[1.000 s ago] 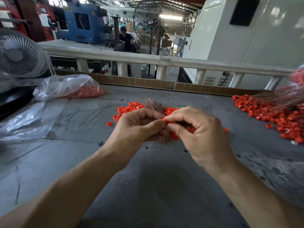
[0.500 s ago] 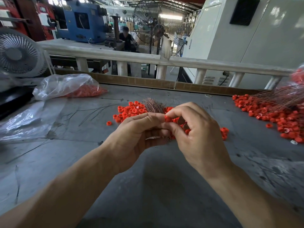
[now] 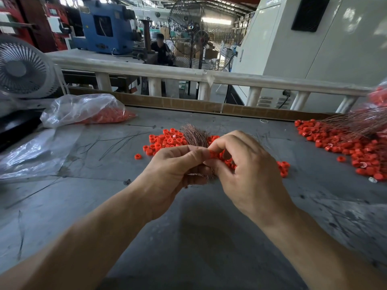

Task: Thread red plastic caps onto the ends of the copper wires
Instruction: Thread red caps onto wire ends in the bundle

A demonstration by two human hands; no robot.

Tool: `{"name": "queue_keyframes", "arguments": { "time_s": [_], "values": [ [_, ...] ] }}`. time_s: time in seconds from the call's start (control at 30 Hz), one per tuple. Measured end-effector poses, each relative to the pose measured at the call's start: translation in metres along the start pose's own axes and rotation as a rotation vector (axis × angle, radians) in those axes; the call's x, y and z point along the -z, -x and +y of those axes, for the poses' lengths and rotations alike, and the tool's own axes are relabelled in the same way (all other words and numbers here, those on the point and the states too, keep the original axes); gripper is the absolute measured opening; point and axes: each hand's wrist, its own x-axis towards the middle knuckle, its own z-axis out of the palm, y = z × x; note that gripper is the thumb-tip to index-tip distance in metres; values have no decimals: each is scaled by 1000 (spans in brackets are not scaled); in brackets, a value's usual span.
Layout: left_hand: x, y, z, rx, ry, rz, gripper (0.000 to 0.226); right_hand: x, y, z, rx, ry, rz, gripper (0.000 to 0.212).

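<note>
Your left hand is closed around a bundle of wires, whose copper ends fan out above your knuckles at the centre of the frame; your right hand pinches one red cap between thumb and forefinger, pressed right against the left forefinger tip, so you look to be mid-way through seating a cap on a wire end.

As to progress, it reads as early or middle rather than late; a pile of loose caps lies on the table just behind your hands, more spill out to the right of your right hand, and a bigger heap sits at the right edge under a second bundle of wires, which may be finished pieces, though that is a guess; a bag at the upper left holds more red pieces, so plenty of stock is left.

What you cannot make out: the wire tip going into the cap is hidden by your fingers; whether the cap is on the wire or only held against it is not visible; how many wires in your left hand already carry caps is hidden by the palm; the right heap is cut off by the frame edge.
</note>
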Motion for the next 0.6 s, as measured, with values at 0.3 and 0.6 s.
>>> {"name": "queue_keyframes", "arguments": {
  "time_s": [0.3, 0.6],
  "values": [
    [1, -1, 1, 56, 8, -20, 24, 4, -2, 4, 56, 48, 115, 13],
    [0, 1, 2, 97, 38, -20, 50, 6, -2, 3, 71, -42, 44, 8]
  ]
}}
